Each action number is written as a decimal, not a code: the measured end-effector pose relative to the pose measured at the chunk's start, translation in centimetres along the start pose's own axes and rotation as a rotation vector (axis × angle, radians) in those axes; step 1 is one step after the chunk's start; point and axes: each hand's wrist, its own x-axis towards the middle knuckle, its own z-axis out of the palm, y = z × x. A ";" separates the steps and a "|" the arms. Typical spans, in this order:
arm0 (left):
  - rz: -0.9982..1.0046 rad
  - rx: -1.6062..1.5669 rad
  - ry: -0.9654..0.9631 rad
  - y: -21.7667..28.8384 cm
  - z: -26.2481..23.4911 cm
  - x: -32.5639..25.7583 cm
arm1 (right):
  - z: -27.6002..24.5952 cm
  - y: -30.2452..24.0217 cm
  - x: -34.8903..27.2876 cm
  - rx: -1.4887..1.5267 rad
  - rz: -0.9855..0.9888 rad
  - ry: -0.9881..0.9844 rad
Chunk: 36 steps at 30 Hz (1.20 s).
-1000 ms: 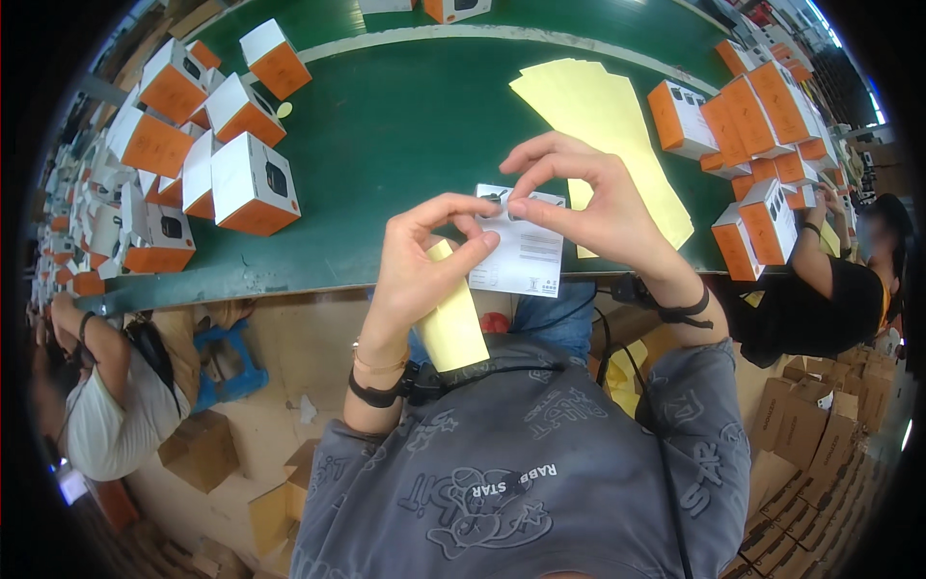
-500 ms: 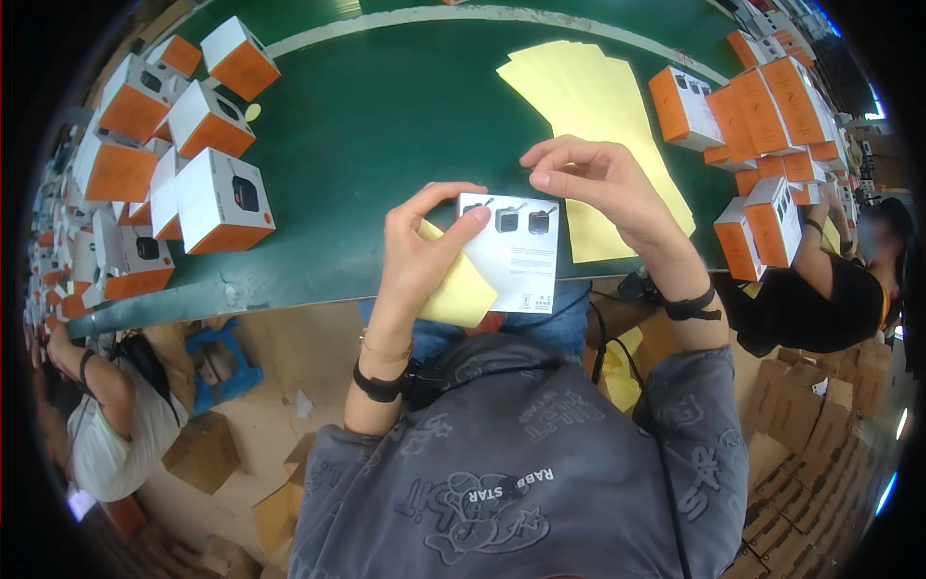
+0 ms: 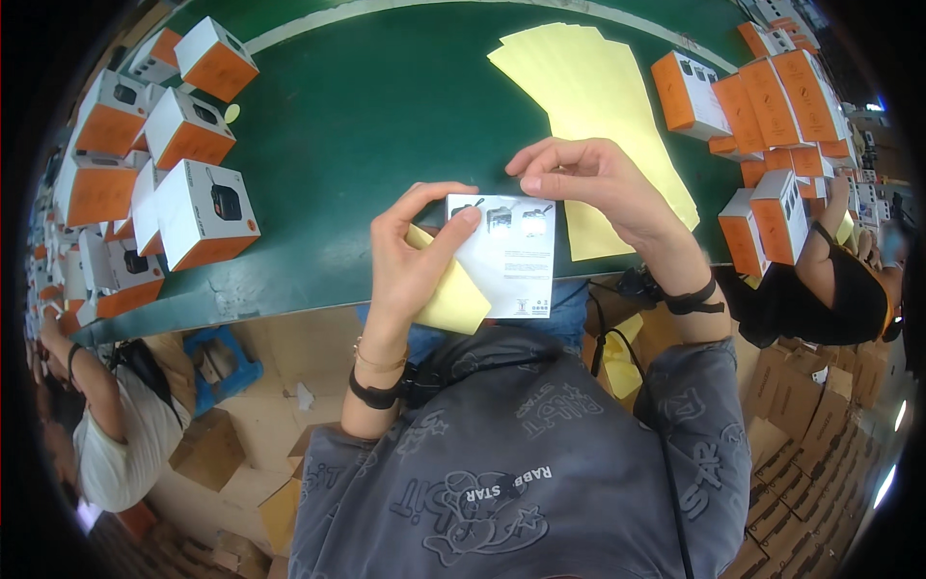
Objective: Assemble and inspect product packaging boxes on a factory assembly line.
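My left hand [image 3: 413, 253] holds a small white printed leaflet [image 3: 508, 261] together with a yellow paper slip [image 3: 446, 289] tucked behind it, thumb on the leaflet's top left corner. My right hand [image 3: 588, 183] pinches the leaflet's top right edge with fingertips. Both hands hover over the near edge of a green table [image 3: 386, 116], above my lap.
A stack of yellow paper sheets [image 3: 598, 96] lies on the table behind my right hand. Orange-and-white boxes [image 3: 193, 207] crowd the left side, more boxes [image 3: 762, 106] the right. A person [image 3: 830, 280] sits at right, another person [image 3: 106, 425] at lower left. Cardboard cartons [image 3: 801, 415] stand on the floor.
The leaflet has been turned and opened flatter, its printed face now up and lower toward my lap. My right hand shifted to its top right edge; the yellow slip moved behind it.
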 end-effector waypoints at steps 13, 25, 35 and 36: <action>-0.016 -0.011 -0.005 0.0 -0.1 0.0 | 0.2 -0.1 0.0 0.029 0.050 0.010; -0.031 -0.003 0.000 0.1 -0.1 0.0 | 0.5 0.5 0.3 -0.157 -0.013 0.071; -0.023 -0.010 0.003 0.0 0.0 0.1 | 1.2 -0.1 -0.1 -0.367 -0.118 0.126; -0.023 -0.010 0.003 0.0 0.0 0.0 | 1.3 -0.2 -0.2 -0.367 -0.119 0.126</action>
